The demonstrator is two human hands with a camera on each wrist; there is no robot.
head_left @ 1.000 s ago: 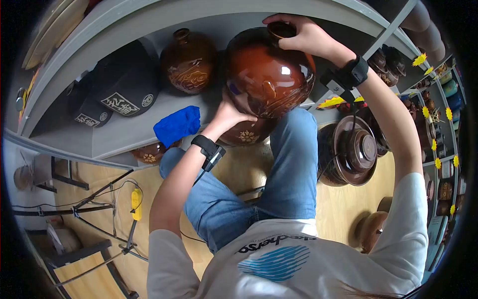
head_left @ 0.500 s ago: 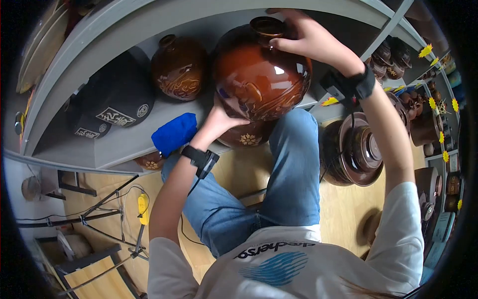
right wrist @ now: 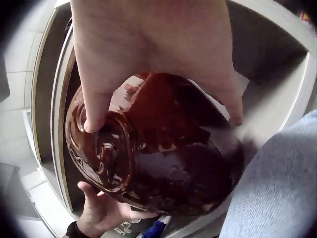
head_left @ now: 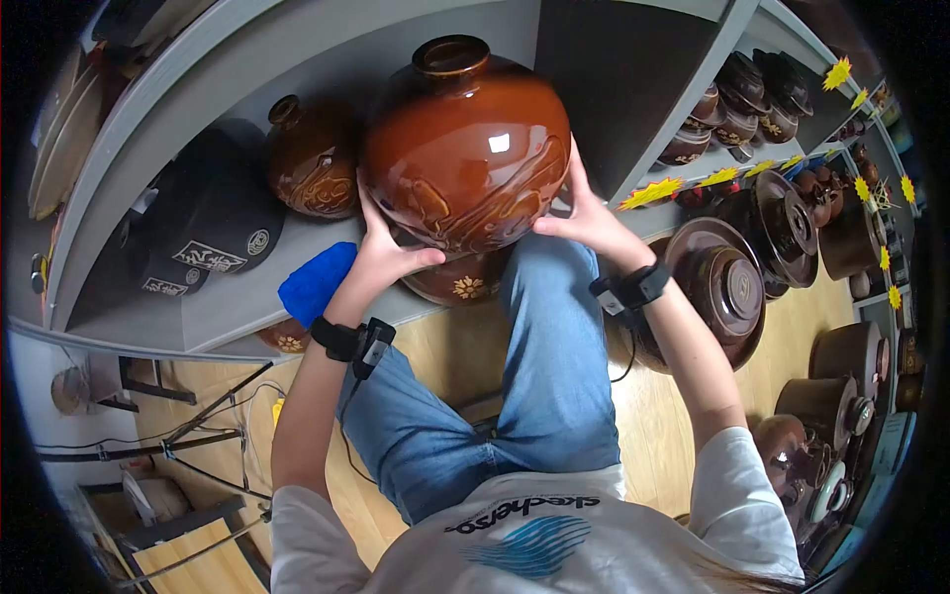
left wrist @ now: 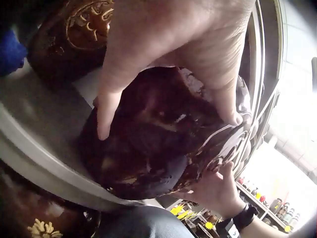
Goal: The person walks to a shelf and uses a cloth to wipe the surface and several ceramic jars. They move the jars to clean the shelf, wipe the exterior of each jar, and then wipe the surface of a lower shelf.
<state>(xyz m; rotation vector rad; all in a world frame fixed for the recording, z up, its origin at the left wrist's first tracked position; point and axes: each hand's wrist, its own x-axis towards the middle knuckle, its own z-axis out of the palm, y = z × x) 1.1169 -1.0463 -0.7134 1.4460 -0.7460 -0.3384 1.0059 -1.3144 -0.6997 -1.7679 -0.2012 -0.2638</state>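
Note:
A large glossy red-brown jar (head_left: 465, 148) with carved relief stands upright, its round mouth facing up, at the front of the grey shelf. My left hand (head_left: 381, 262) grips its lower left side, thumb spread along the front. On the lower right side my right hand (head_left: 599, 228) holds it, fingers reaching round behind. The left wrist view shows the left hand (left wrist: 173, 44) spread over the jar's dark surface (left wrist: 143, 134). In the right wrist view, thumb and fingers of the right hand (right wrist: 153, 39) span the jar (right wrist: 173, 144). Its underside is hidden.
A smaller brown jar (head_left: 317, 178) and black jars (head_left: 213, 218) stand left of it. A blue cloth (head_left: 317, 282) lies on the shelf edge. Below is a flower-marked brown pot (head_left: 465, 284), near my knees. Stacked brown pots (head_left: 727, 287) stand on the floor to the right.
My right hand has left the jar's neck and come down to its lower right side. The jar appears farther left and more upright in the head view; my left hand stays on its lower left.

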